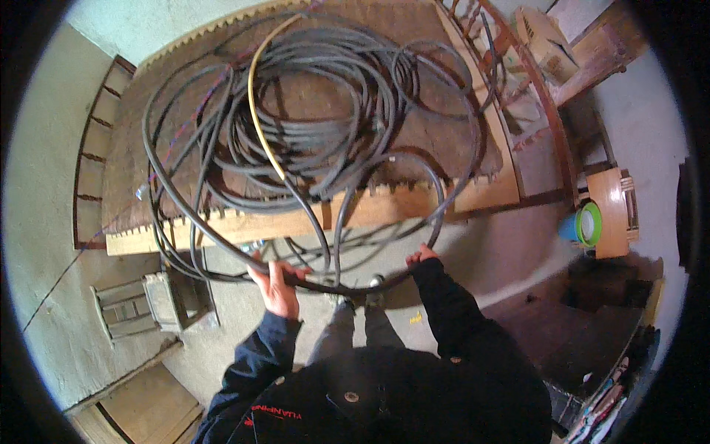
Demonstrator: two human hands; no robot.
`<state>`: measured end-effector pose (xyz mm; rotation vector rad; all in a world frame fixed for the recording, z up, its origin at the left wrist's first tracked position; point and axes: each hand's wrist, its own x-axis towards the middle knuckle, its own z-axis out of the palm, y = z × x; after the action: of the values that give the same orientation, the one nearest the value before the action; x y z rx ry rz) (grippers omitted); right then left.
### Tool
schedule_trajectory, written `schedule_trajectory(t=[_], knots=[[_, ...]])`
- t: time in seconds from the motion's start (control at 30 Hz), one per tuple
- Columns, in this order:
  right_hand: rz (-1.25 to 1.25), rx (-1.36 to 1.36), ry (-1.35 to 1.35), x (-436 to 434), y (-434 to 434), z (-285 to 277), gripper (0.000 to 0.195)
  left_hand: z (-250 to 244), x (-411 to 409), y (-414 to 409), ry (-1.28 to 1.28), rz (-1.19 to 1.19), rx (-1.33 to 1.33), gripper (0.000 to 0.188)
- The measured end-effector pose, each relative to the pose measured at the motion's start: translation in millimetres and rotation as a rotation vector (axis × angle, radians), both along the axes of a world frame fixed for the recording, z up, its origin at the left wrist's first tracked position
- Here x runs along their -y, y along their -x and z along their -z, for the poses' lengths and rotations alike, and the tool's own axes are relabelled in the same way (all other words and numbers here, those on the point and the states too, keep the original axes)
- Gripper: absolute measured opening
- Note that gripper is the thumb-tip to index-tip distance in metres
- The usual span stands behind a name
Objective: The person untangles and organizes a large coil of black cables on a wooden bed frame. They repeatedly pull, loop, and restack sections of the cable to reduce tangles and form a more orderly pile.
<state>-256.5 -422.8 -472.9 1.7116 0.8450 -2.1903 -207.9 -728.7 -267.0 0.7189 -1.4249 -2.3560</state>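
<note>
A large loose coil of thick black cable (383,111) lies on a brown mat (455,139) over a wooden bed frame, with loops sagging past its near edge. My left hand (280,288) grips a strand of this cable just in front of the frame. Further right, my right hand (422,256) is closed around the same hanging loop, its fingers partly hidden. Between both hands the cable bows toward my body. A yellow length (256,105) crosses the coil and meets a black cable at its lower end. A thin red and blue twisted cord (191,119) runs across the left side.
A wooden headboard rail (546,94) borders the right side, with a cardboard box (543,47) beyond. Blue and green containers (588,223) stand by a wooden chair (613,213). At lower left are a small grey chair (125,311) and a wooden cabinet (150,405).
</note>
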Motion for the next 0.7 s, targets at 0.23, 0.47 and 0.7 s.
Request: schedule_trajectory(t=[0.23, 0.47, 0.7], knots=[[0.09, 0.006, 0.048, 30.9, -16.1, -24.6, 0.02, -20.0, 11.5, 39.8, 0.123, 0.058, -0.032, 0.043], [0.012, 0.012, 0.025, 34.5, -21.1, -31.6, 0.022, -39.4, 23.3, 86.0, 0.069, 0.149, -0.024, 0.031], [-0.386, -0.396, -0.602, -16.4, -37.6, -45.2, 0.036, -51.4, 18.5, 83.4, -0.158, 0.103, 0.001, 0.025]])
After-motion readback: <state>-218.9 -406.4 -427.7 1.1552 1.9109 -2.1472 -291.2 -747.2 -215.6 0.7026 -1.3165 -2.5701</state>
